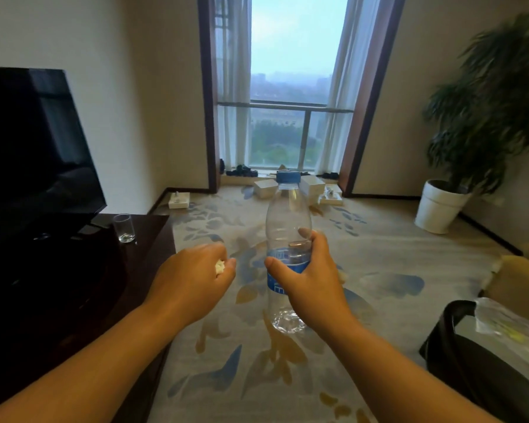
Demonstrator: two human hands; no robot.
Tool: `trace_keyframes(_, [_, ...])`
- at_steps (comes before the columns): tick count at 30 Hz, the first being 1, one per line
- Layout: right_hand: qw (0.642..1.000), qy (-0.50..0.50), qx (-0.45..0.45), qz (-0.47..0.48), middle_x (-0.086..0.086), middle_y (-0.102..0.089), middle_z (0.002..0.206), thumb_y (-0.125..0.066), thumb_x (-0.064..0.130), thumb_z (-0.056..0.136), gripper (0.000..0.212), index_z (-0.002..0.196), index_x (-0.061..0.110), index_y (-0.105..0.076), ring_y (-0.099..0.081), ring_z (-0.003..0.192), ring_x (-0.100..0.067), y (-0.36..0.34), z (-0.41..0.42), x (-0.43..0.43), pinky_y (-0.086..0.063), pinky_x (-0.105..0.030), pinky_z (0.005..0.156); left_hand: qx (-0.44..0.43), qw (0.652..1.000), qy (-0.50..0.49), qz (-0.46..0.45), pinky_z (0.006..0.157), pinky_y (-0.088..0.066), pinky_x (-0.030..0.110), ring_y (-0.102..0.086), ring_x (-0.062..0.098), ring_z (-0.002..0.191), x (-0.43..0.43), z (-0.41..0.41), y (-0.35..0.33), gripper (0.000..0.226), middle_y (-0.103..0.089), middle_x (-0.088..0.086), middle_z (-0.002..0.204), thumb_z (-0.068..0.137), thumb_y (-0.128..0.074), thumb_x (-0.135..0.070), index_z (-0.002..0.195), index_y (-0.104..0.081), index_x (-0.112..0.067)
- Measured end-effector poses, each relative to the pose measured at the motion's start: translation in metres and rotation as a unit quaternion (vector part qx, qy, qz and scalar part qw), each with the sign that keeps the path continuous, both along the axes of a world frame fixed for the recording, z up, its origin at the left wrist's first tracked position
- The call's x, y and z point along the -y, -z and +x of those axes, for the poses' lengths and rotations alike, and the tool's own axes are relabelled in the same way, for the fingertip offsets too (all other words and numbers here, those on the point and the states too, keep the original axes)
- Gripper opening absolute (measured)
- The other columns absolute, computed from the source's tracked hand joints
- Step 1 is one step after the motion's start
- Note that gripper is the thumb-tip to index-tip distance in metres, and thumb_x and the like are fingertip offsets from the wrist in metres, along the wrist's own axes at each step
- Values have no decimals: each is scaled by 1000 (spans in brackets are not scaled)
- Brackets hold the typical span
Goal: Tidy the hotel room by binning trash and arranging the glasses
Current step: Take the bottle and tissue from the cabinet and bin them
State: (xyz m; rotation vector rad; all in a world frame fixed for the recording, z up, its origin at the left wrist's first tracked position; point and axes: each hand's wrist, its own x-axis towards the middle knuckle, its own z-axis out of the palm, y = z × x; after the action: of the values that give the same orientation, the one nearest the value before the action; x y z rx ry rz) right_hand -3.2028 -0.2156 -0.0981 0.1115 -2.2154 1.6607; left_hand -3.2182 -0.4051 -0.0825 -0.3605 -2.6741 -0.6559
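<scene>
Nearest us, our right hand [309, 279] is wrapped round the middle of a clear plastic bottle [287, 221], thumb across the blue label and fingers curled behind; the bottle is upright in the air over the carpet [394, 254], cap on, and looks empty or nearly so. Our left hand [193, 282], just beside it, is closed in a fist round a small white wad of paper [220, 267], which peeks out between thumb and forefinger. We judge both to be trash and feather-light; the bottle's thin wall would dent if squeezed and its smooth sides may slip, so the labelled waist, where we have it, is the sound place to hold; the wad is soft and needs only to be kept enclosed.

Low at our right is what seems a black bin [449, 331] with a clear plastic liner [507, 325], near the bottle but apart from it; that looks the likely place for both.

Further off at left, a drinking glass [123, 228] stands upright near the edge of a dark cabinet [147, 248], beside the foot of a television [34, 154]; it is hard, breakable and slick, best taken round its side with a freed hand. Beyond lie white boxes [312, 184] on the floor below the window [287, 87], with a potted plant [483, 117] to the right.
</scene>
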Motion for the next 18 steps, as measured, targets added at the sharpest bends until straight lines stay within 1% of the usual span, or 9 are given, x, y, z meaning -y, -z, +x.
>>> trace_keyframes(3, [1000,13,8,2,27,-47,107,-67,61,60,72,120,44,-32,-57,95,-2,4,-37,-12,-49,-19,73,0,1000,23,-18,50,-42,32,-49,9,58,-13,-42,2,30,-52,-6,65,92,-47,-43,69,-50,-25])
trace_keyframes(7, [999,30,15,2,28,-47,109,-64,67,57,75,121,46,-31,-57,96,1,13,-93,-41,-49,-15,73,16,999,40,-34,48,-36,29,-49,9,58,-46,-104,9,29,-53,-6,66,92,-47,-43,69,-50,-27])
trace_keyframes(10, [999,30,16,1,29,-49,106,-65,64,59,70,118,48,-32,-54,94,13,19,-143,-73,-47,-8,65,29,998,47,-30,54,-44,35,-51,13,60,-81,-156,14,28,-54,-5,67,93,-46,-41,70,-50,-26])
trace_keyframes(12, [999,31,13,-3,30,-49,104,-65,63,59,67,115,50,-31,-52,92,18,19,-179,-98,-46,-6,62,29,998,45,-24,59,-49,38,-53,15,63,-109,-193,15,27,-56,-4,69,93,-46,-41,73,-54,-25])
trace_keyframes(15, [999,26,13,-18,28,-49,102,-69,56,64,57,108,53,-32,-53,90,18,14,-237,-142,-46,-6,60,29,999,36,-29,59,-48,36,-53,14,64,-155,-253,12,26,-56,-4,70,93,-46,-40,74,-54,-24])
trace_keyframes(18, [999,34,18,-7,28,-48,105,-71,52,68,62,117,48,-32,-54,90,14,5,-292,-185,-46,-7,61,29,999,30,-31,55,-44,33,-51,13,60,-196,-307,4,29,-53,-5,65,93,-47,-41,69,-50,-25])
